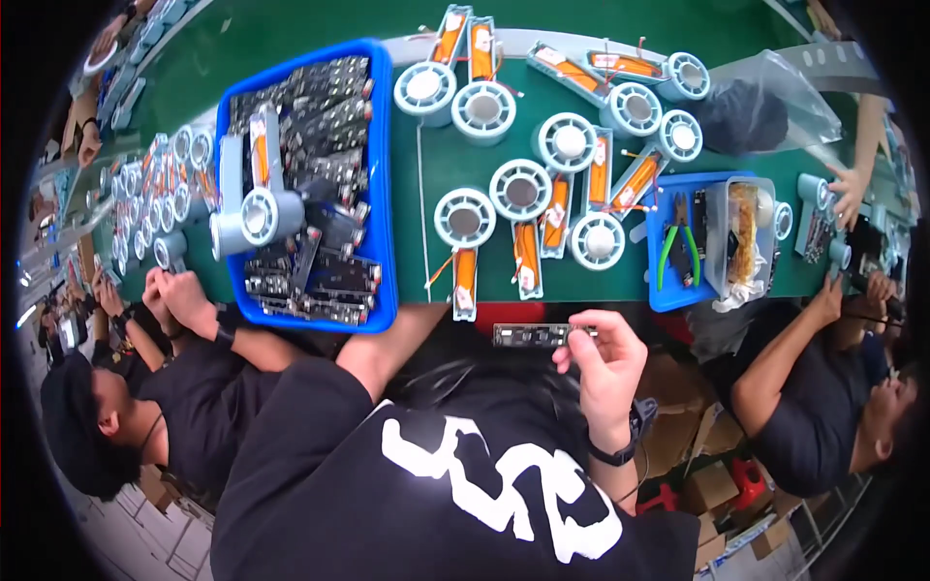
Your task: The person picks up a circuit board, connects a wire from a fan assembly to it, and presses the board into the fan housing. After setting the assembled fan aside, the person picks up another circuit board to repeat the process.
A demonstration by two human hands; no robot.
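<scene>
- Slim black circuit board [528,335] sits mid-frame, just below the near edge of the smooth green desk [450,155], right end pinched in the right hand's [608,360] grip.
- Left hand's out of sight, can't tell its grip.
- Looks like a board-handling step; next move probably calls for a light edge hold.
- Board's flat, stiff-looking; glossy blue plastic bin [384,194] upper left, pale-blue ring-headed plastic housings [465,225] upper centre.

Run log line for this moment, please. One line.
right hand: pinching circuit board by one end | left hand: hidden, forearm visible | blue tray: loose boards, light-blue housings on top
</scene>
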